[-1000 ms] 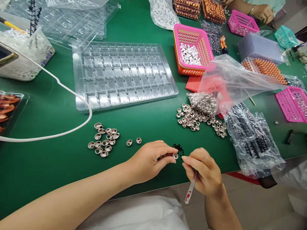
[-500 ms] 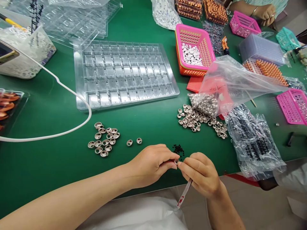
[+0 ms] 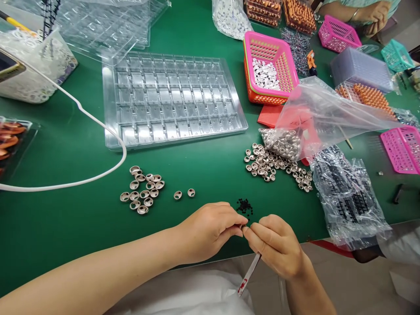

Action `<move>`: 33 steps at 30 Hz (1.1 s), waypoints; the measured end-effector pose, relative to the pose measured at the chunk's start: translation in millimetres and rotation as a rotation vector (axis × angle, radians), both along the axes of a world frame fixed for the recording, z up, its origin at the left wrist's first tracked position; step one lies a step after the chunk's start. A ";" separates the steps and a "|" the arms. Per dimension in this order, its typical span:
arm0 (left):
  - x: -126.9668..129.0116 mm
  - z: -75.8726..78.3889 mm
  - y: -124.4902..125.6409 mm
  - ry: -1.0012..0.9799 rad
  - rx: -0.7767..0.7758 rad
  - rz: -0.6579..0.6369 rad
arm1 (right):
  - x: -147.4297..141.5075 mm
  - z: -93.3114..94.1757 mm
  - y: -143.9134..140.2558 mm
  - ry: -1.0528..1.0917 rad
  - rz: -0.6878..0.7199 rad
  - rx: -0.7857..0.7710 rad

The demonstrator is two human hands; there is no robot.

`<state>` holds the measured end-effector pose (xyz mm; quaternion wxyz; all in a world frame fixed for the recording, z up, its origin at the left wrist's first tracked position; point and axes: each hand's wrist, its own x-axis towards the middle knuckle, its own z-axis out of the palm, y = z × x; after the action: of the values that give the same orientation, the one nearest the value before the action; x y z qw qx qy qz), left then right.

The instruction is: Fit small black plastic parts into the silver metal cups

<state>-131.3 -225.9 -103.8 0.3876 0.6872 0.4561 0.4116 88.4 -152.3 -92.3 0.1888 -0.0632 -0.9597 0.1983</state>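
Between the thumb and forefinger of my left hand [image 3: 210, 232] is a small silver metal cup [image 3: 243, 226], mostly covered by the fingertips. My right hand [image 3: 275, 247] is closed on slim metal tweezers [image 3: 249, 273] with red marks near the lower end; their tips are hidden. Its thumb and forefinger meet the cup from the right. Just beyond the fingertips lie tiny black pieces [image 3: 244, 206]. To the left, several silver cups with dark openings [image 3: 145, 194] form a cluster, and two more [image 3: 177, 195] sit apart. A larger pile of cups [image 3: 262, 162] lies at right.
A clear compartment tray [image 3: 173, 96] lies ahead, with a white cable [image 3: 108, 129] crossing its left corner. Stacked baskets [image 3: 292, 65] hold white pieces. Plastic bags [image 3: 351, 197] lie right. A co-worker's hands [image 3: 377, 17] are at the far right.
My hands have shifted slightly downward together, and the cup is now more covered by my fingers. The lower end of the tweezers has swung a little left. The view has moved slightly.
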 end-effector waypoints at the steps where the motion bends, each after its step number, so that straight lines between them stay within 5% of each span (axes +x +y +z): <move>1: 0.5 -0.2 -0.4 -0.005 -0.003 -0.001 | -0.3 1.3 -0.3 0.006 0.004 -0.010; 13: 5.6 4.0 -3.0 -0.060 0.029 0.037 | -8.9 15.8 1.7 -0.032 0.075 -0.106; 23: 7.0 1.7 -3.6 -0.017 -0.050 0.010 | -9.1 8.8 1.0 -0.100 0.079 -0.101; 27: 5.1 5.2 -1.7 -0.016 -0.163 0.012 | -9.2 1.5 -1.2 -0.132 0.013 -0.168; 33: 0.1 17.6 1.7 -0.157 -0.306 0.026 | -9.0 -3.3 -9.2 0.258 -0.232 -0.319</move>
<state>-131.2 -224.2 -86.2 0.5168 0.5799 0.4907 0.3948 79.4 -161.5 -95.5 0.3189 -0.1765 -0.8705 0.3307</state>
